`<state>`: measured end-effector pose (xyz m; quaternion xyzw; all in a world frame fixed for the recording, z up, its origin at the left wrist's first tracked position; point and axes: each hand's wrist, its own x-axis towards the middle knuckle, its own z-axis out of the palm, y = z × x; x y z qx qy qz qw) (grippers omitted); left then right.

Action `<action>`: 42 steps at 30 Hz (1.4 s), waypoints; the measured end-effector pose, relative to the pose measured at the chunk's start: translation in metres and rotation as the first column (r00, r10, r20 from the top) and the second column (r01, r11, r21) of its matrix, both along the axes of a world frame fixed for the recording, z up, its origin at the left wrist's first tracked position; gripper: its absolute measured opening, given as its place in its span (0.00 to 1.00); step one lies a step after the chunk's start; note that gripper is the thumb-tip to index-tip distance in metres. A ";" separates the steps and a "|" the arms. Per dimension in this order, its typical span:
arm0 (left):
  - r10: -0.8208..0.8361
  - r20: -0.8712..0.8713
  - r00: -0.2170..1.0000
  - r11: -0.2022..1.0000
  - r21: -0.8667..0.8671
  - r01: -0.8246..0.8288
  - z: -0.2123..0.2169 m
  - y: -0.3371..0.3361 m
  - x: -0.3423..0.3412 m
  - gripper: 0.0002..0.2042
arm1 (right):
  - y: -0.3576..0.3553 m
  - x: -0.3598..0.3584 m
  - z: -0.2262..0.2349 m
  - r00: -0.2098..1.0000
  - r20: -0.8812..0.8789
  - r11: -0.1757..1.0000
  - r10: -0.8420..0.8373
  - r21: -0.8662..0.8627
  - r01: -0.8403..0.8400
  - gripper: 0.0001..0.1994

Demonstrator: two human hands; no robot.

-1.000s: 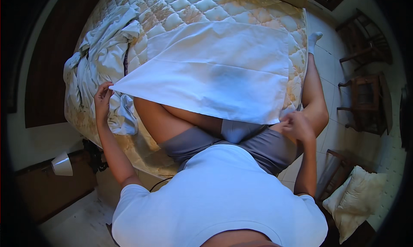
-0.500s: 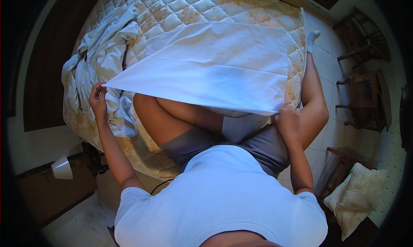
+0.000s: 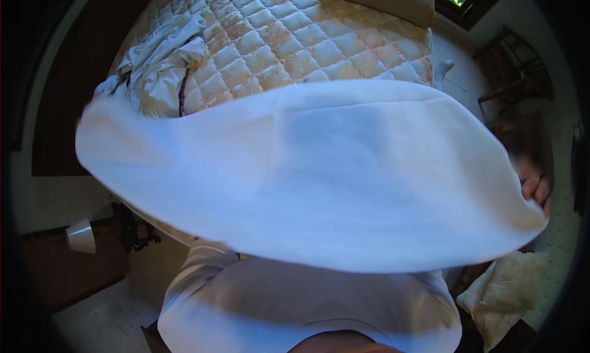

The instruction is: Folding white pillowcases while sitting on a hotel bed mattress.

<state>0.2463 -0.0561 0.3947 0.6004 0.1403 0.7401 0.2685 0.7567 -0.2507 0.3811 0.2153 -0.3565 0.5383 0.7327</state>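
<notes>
A wide white cloth (image 3: 246, 174), roughly pillowcase-sized, billows in the air in front of my chest, blurred by motion. My right hand (image 3: 537, 188) is closed on its right edge, out past the side of the bed. At the far left, the cloth's other end is held up by my left hand, which the fabric hides almost wholly. Most of my arms and my legs are covered by the cloth. Beyond it lies the bare quilted mattress (image 3: 258, 39) with a floral pattern.
Crumpled pale bedding (image 3: 157, 58) lies on the mattress's left side. A brown padded block (image 3: 381, 1) rests at its far end. Wooden chairs, one of them (image 3: 516, 70) at the far right, line that side. A pillow (image 3: 507, 291) is at lower right, a white lampshade (image 3: 81, 236) at lower left.
The cloth has risen off the mattress and my lap toward me and spread wider. My right hand has swung out to the right; my left has gone farther left behind the fabric.
</notes>
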 end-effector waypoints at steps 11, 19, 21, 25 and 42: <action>-0.772 -0.141 0.619 0.632 -0.273 0.726 0.059 0.061 0.161 0.13 | 0.198 -0.154 0.073 0.536 0.693 0.846 -0.482 0.210 0.490 0.07; -0.426 -0.283 0.859 0.905 -0.114 0.410 0.062 0.045 0.178 0.08 | 0.194 -0.152 0.082 0.197 0.762 0.681 -0.617 0.392 0.618 0.07; -0.329 -0.253 0.910 0.942 -0.150 0.299 0.059 0.039 0.177 0.11 | 0.189 -0.149 0.079 0.200 0.846 0.727 -0.495 0.276 0.629 0.06; -0.130 -0.315 0.940 0.990 -0.086 0.108 0.032 0.007 0.161 0.14 | 0.190 -0.139 0.084 0.135 0.862 0.647 -0.488 0.254 0.719 0.05; 0.255 -0.963 0.082 0.954 0.265 0.142 -0.061 -0.077 0.131 0.33 | 0.199 -0.095 0.109 0.044 0.793 0.444 -0.608 0.293 0.847 0.05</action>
